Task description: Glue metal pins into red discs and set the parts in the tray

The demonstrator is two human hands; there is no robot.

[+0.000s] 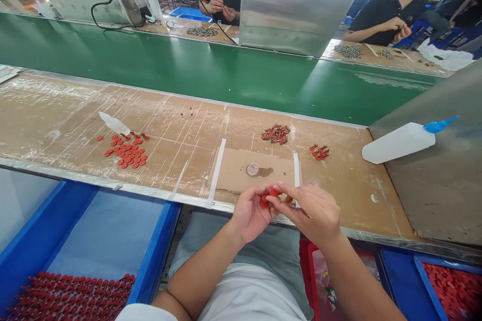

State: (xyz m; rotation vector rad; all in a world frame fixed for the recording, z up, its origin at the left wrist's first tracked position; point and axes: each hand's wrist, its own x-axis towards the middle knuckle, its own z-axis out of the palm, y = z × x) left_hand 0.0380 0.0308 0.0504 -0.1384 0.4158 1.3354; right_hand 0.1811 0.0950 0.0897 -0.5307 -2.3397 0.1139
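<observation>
My left hand and my right hand meet above the front edge of a cardboard-covered workbench. Between their fingers is a small stack of red discs, partly hidden by my fingers. Just ahead lies a cardboard pad with a small clear round container on it. Beyond the pad is a heap of red parts with dark metal pieces, and a smaller heap lies to its right. Loose red discs are scattered farther left.
A white squeeze bottle with a blue nozzle lies at the right by a metal divider. A green conveyor belt runs behind the bench. Blue trays of red parts sit below at both sides. Co-workers handle small parts beyond the belt.
</observation>
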